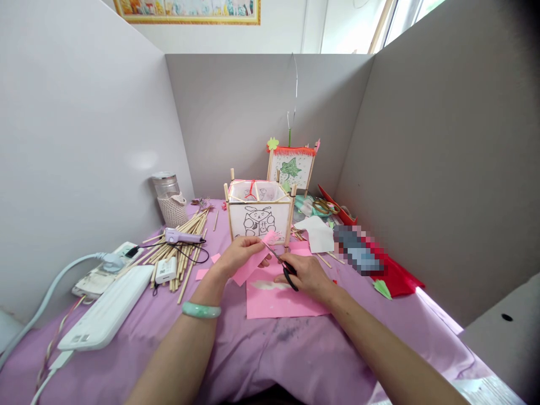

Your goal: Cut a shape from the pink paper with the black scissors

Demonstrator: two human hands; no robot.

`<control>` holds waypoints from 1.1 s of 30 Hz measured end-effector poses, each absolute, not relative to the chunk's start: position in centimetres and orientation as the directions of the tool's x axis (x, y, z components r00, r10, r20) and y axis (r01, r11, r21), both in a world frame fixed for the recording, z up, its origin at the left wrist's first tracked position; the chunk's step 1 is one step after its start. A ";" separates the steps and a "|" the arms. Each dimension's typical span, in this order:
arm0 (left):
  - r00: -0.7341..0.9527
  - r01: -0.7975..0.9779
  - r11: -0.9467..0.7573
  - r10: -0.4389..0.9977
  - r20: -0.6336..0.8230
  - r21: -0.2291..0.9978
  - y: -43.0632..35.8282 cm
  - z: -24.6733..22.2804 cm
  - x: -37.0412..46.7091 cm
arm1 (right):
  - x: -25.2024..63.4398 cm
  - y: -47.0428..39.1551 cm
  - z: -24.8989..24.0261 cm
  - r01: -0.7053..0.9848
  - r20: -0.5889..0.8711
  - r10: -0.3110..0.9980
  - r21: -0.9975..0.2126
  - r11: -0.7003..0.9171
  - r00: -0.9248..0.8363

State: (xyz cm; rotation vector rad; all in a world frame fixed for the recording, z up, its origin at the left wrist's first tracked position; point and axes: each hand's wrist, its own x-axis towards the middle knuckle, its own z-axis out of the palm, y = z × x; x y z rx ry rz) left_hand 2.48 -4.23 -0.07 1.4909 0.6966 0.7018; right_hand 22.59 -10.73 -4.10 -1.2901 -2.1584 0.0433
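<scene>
Before the paper lantern [258, 216], we pinch a pink paper strip [253, 264] in our left hand [241, 254] while our right hand [306, 275] grips scissors [283, 265], blades touching the strip above a pink sheet [280, 301].

table [295, 349] | purple cloth | pink paper [282, 301] | wooden sticks [185, 253] | power strip [105, 315]

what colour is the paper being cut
Pink paper, clearest in the head view, with black-handled scissors cutting it.

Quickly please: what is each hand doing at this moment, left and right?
Left hand: closed, holding a pink paper strip.
Right hand: closed on black-handled scissors, blades at the strip.
</scene>
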 end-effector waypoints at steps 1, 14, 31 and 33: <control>0.626 0.011 -0.029 0.779 0.016 1.000 -4.2 -0.1 2.5 | 22.6 -10.7 -4.2 0.788 0.486 0.808 -0.326 0.522 -0.333; 0.641 0.025 -0.035 0.768 0.011 0.999 -4.2 -0.1 2.5 | 22.8 -10.6 -4.5 0.804 0.492 0.808 -0.305 0.510 -0.326; 0.674 0.031 -0.041 0.739 0.010 0.999 -4.2 -0.5 2.6 | 22.5 -10.4 -4.6 0.810 0.505 0.793 -0.270 0.521 -0.341; 0.673 0.033 -0.042 0.740 0.009 0.999 -4.2 -0.4 2.6 | 22.5 -10.4 -4.6 0.809 0.507 0.795 -0.279 0.518 -0.334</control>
